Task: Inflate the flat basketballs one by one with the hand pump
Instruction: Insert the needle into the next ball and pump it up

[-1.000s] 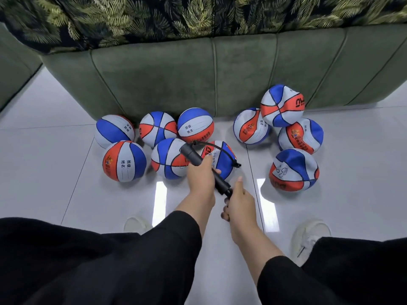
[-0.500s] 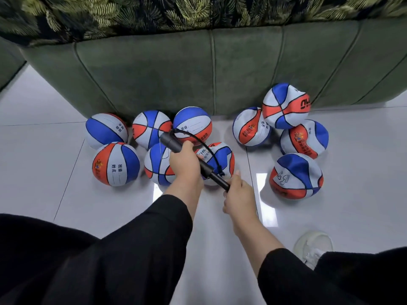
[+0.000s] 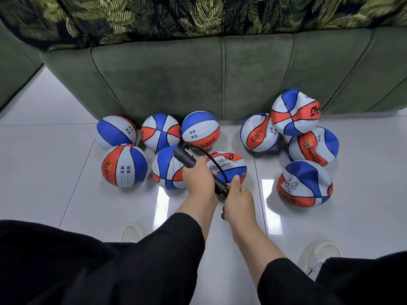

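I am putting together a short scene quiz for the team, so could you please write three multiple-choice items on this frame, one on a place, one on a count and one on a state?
1. Where does the ball being pumped lie?
A. On the sofa
B. On the floor tiles just beyond the hands
C. On the person's lap

2. How many basketballs are in view?
A. Six
B. Eight
C. Ten

3. What is the left hand doing?
A. Gripping the pump's barrel
B. Resting flat on the floor
C. Holding a ball

Answers:
1 B: the flattened basketball lies on the floor, behind the hand pump.
2 C: six lie in the left group, counting the flattened one, and four in the right.
3 A: the left hand curls round the barrel, while the right hand holds the handle end.
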Demonstrator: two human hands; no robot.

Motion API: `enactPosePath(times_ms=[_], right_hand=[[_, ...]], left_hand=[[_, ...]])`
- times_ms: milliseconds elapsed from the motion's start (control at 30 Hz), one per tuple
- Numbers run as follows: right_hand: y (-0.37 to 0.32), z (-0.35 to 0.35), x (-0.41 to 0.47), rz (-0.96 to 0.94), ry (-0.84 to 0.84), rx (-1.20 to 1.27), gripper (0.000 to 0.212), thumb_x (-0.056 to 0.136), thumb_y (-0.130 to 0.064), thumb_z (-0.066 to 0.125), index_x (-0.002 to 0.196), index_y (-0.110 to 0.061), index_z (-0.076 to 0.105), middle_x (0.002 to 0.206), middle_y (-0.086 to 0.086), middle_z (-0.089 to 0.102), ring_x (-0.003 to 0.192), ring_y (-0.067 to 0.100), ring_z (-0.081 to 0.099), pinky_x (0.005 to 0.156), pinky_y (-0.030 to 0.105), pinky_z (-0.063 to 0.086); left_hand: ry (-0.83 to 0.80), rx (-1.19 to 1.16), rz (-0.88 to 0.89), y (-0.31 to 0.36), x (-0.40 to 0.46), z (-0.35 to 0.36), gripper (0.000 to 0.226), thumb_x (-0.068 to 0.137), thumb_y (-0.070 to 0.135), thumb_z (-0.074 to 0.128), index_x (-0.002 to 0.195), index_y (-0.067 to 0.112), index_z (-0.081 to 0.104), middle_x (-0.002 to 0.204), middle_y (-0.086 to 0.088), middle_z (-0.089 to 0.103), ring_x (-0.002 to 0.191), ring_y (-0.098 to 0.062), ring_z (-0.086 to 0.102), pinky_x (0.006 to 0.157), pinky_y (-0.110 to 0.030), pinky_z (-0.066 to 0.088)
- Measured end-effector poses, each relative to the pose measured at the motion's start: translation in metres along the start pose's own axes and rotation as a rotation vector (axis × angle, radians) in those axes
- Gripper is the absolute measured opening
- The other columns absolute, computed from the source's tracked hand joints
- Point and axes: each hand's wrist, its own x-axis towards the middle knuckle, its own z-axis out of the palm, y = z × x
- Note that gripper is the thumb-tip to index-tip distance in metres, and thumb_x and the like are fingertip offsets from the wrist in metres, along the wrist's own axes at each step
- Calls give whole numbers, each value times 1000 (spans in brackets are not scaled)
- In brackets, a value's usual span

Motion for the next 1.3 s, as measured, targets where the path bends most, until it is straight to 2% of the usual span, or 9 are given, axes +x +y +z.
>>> enactPosePath(times_ms=[133, 233, 433, 567, 767, 867, 1000, 1100, 1300], right_hand=[[3, -5, -1, -8, 12, 26, 63, 89, -72, 27, 88, -24, 68, 74, -2, 59, 75, 24, 53, 75, 43, 48], [13, -13, -2, 20, 32, 23, 69, 79, -78, 26, 86, -23, 67, 77, 0, 61, 75, 26, 54, 76, 47, 51], [12, -17, -2, 0, 51, -41, 65, 97, -66, 22, 106, -21, 68, 88, 1, 62, 89, 31, 63, 92, 57, 57], [9, -12, -4, -32, 32, -38, 63, 96, -66, 22, 102, -19, 63, 94, 7, 65, 87, 30, 59, 89, 52, 57], [9, -13, -4, -2, 13, -12, 46, 108, -53, 27, 100, -22, 59, 88, 5, 65, 84, 24, 61, 86, 49, 56], [10, -12, -7, -9, -13, -29, 52, 105, -57, 26, 98, -22, 62, 82, 1, 61, 79, 23, 57, 83, 51, 56], [13, -20, -9, -10, 3, -23, 51, 102, -60, 28, 98, -26, 67, 83, -1, 62, 75, 19, 53, 75, 40, 48], [27, -32, -9, 25, 40, -21, 47, 103, -57, 31, 94, -27, 67, 80, 1, 64, 73, 21, 53, 74, 41, 47], [26, -32, -9, 29, 62, -64, 43, 107, -55, 28, 87, -32, 59, 91, 5, 68, 80, 25, 57, 85, 48, 55]], left_hand=[[28, -24, 11, 18, 13, 0, 9, 89, 22, 59, 95, 14, 59, 56, -2, 62, 51, -18, 56, 55, -29, 49], [56, -33, 16, 27, 26, -6, 8, 89, 26, 60, 92, 19, 58, 69, -7, 63, 64, -24, 59, 62, -35, 51], [78, -17, 0, 10, 16, -8, 15, 89, 22, 55, 99, 12, 61, 67, -6, 63, 52, -19, 56, 48, -25, 49], [77, -39, -41, -5, 0, -7, 20, 89, 29, 60, 101, 14, 62, 70, -6, 67, 50, -19, 58, 46, -26, 48], [39, -15, -3, -14, -20, -4, 10, 93, 19, 56, 84, 15, 56, 47, 7, 58, 54, -18, 58, 57, -31, 52], [22, 1, -10, -11, -17, -5, 7, 92, 21, 57, 89, 15, 57, 55, 3, 61, 50, -17, 56, 55, -29, 50], [14, -19, -21, 2, -9, -4, 13, 91, 23, 58, 97, 12, 60, 56, -1, 61, 47, -18, 56, 52, -29, 49], [52, -44, -10, 10, 5, -8, 21, 86, 22, 57, 101, 7, 62, 62, -6, 61, 49, -20, 56, 53, -32, 51], [62, -14, -20, -5, 5, -11, 10, 92, 25, 57, 96, 17, 60, 69, -7, 64, 53, -19, 54, 52, -28, 47]])
